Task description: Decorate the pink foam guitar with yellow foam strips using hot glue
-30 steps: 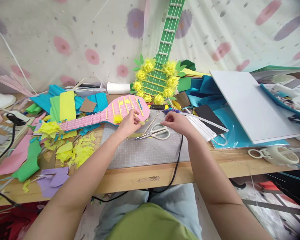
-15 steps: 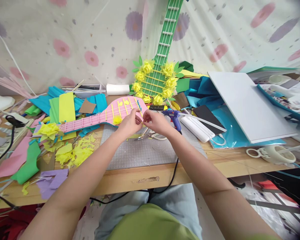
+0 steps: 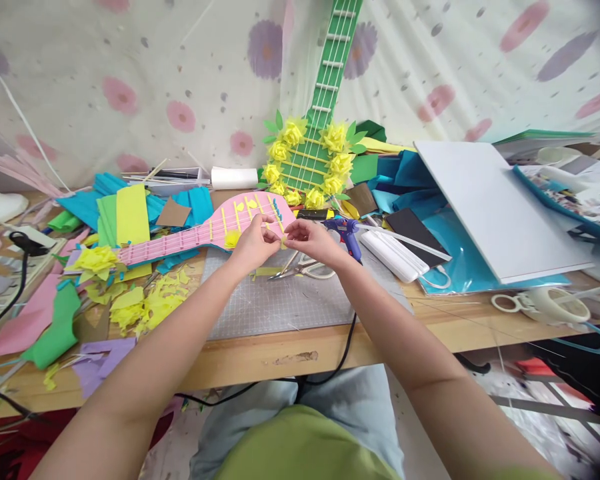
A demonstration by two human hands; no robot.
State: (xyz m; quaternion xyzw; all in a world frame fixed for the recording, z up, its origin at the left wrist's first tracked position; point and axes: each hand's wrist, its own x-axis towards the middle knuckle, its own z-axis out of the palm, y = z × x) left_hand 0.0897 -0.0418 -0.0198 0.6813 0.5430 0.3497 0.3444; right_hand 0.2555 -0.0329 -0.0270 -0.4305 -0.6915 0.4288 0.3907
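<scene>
My left hand (image 3: 255, 247) and my right hand (image 3: 311, 241) meet over the near edge of a pink paper guitar (image 3: 217, 221). Fingertips of both hands are pinched around a small yellow paper piece (image 3: 283, 241), mostly hidden by the fingers. The guitar lies flat, its neck pointing left, with yellow strips, blue pegs and a yellow flower (image 3: 233, 239) beside my left hand. Below my fingers, scissors (image 3: 305, 268) rest on a grey cutting mat (image 3: 260, 313). A blue glue gun (image 3: 347, 235) lies just right of my right hand.
A green guitar with yellow flowers (image 3: 307, 163) leans on the curtain behind. Crepe paper scraps (image 3: 150, 303) cover the left side. White glue sticks (image 3: 395, 257), a dark phone-like slab (image 3: 417, 235), a white board (image 3: 500, 220) and a tape roll (image 3: 555, 308) lie right.
My hands have shifted slightly, with the fingertips a little further apart at the top. The small yellow piece between them shows more clearly, and more of the scissors is visible.
</scene>
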